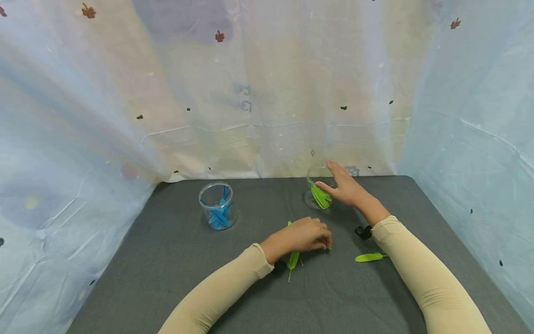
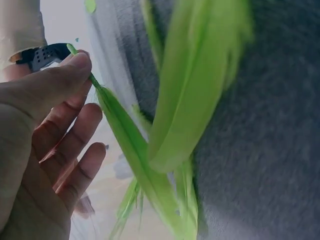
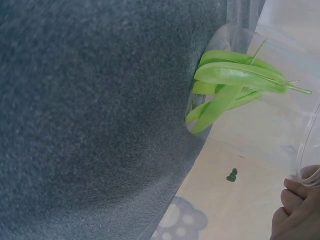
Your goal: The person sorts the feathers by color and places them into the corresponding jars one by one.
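Note:
In the head view my left hand (image 1: 302, 236) is low over the table. Its thumb and index finger pinch a green feather (image 2: 127, 132) by the quill, as the left wrist view shows. Larger and closer in that view is another green feather (image 2: 185, 100). My right hand (image 1: 348, 188) grips the rim of a clear jar (image 1: 310, 178), thumb on the near side. Several green feathers (image 3: 240, 77) stand inside this jar. Beneath my left wrist lies a green feather (image 1: 293, 260), partly covered by the hand.
A second clear jar (image 1: 216, 206) with blue feathers (image 1: 221, 215) stands on the left of the dark grey table (image 1: 167, 260). One green feather (image 1: 368, 257) lies by my right forearm. Printed sheeting (image 1: 271, 93) hangs behind the table and at both sides.

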Demonstrator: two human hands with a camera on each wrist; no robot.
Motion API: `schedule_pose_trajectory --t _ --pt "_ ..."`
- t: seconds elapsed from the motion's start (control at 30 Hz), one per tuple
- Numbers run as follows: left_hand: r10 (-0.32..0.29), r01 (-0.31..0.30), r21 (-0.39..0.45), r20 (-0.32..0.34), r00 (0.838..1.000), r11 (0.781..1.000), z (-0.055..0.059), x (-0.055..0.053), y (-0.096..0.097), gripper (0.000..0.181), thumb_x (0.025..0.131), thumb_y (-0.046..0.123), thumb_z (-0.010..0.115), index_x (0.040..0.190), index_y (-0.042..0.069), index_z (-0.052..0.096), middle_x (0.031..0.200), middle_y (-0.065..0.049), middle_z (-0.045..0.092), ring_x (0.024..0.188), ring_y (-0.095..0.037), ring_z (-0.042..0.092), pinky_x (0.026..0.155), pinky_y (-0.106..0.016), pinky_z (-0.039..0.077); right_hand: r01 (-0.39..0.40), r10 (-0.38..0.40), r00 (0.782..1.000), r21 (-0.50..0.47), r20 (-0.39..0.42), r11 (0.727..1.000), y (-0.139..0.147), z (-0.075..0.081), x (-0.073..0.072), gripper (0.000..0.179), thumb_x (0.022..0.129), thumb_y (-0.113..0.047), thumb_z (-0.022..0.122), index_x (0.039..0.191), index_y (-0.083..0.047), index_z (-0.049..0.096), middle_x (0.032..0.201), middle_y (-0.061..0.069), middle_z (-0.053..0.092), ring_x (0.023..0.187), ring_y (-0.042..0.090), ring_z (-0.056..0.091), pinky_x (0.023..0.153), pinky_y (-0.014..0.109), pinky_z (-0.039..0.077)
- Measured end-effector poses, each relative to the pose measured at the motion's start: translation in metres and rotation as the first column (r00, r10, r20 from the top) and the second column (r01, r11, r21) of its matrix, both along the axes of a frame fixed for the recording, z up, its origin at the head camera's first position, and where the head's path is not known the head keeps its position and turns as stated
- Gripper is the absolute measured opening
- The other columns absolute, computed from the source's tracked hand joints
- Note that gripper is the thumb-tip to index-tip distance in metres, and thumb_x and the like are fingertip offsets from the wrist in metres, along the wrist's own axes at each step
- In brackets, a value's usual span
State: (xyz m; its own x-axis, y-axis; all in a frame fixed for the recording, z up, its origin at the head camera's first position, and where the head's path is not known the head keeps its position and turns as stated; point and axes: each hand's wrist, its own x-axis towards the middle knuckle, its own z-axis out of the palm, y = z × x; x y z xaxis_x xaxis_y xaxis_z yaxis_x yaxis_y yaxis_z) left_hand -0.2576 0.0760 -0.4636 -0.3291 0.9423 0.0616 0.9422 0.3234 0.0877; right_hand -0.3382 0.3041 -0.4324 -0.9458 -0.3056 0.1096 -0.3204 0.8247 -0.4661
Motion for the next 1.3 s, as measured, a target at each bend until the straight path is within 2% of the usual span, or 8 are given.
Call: schedule_pose_trajectory --t 0.23,0.5,0.77,0.93,1.07,1.3 --pt "0.046 -0.047 0.033 0.03 0.999 0.998 0.007 -0.002 -0.008 0.008 0.104 0.03 0.075 0.111 0.03 0.079 0.106 0.015 0.071 0.099 -0.002 0.064 0.096 -0.024 0.053 0.003 -0.003 1.0 0.002 -0.002 1.0 0.0 0.0 0.0 0.103 0.107 -0.066 0.054 0.173 -0.005 0.005 0.18 0.021 0.003 0.165 0.046 0.001 0.13 0.071 0.009" --pt "0.087 -0.107 0.154 0.127 0.988 0.982 0.017 -0.01 -0.027 0.006 0.105 0.029 0.074 0.11 0.026 0.077 0.106 0.012 0.071 0.098 -0.004 0.064 0.094 -0.024 0.052 0.009 -0.009 1.0 0.003 0.005 1.0 0.001 0.0 0.0 0.104 0.106 -0.067 0.054 0.173 -0.006 0.004 0.18 0.021 0.003 0.165 0.046 0.001 0.128 0.073 0.011" --pt "0.175 -0.223 0.231 0.213 0.961 0.947 0.029 -0.018 -0.046 0.005 0.107 0.025 0.072 0.11 0.024 0.076 0.108 0.011 0.071 0.1 -0.011 0.067 0.089 -0.023 0.055 0.011 -0.011 1.0 0.01 -0.003 1.0 0.001 -0.001 -0.001 0.105 0.106 -0.067 0.055 0.173 -0.004 0.004 0.179 0.022 0.003 0.164 0.047 0.002 0.129 0.073 0.01" --pt "0.232 -0.298 0.279 0.248 0.941 0.913 0.034 -0.024 -0.057 0.006 0.105 0.025 0.074 0.111 0.024 0.075 0.105 0.01 0.071 0.098 -0.015 0.068 0.085 -0.028 0.056 0.013 -0.013 1.0 0.008 -0.003 1.0 0.0 -0.001 -0.002 0.105 0.106 -0.067 0.055 0.173 -0.004 0.005 0.179 0.022 0.004 0.164 0.049 0.003 0.129 0.073 0.01" --pt "0.28 -0.357 0.294 0.273 0.92 0.886 0.038 -0.029 -0.066 0.007 0.106 0.026 0.073 0.113 0.025 0.074 0.104 0.011 0.071 0.096 -0.011 0.066 0.083 -0.029 0.056 0.013 -0.013 1.0 0.007 -0.003 1.0 0.0 -0.001 -0.001 0.105 0.106 -0.067 0.055 0.173 -0.004 0.005 0.179 0.022 0.004 0.164 0.048 0.003 0.129 0.073 0.01" --pt "0.301 -0.397 0.363 0.292 0.908 0.843 0.044 -0.039 -0.08 0.006 0.106 0.027 0.073 0.111 0.024 0.074 0.103 0.01 0.072 0.092 -0.006 0.065 0.081 -0.03 0.057 0.017 -0.017 1.0 0.009 0.004 1.0 -0.001 0.0 -0.001 0.106 0.105 -0.068 0.054 0.173 -0.005 0.004 0.179 0.021 0.004 0.164 0.048 0.002 0.129 0.072 0.009"
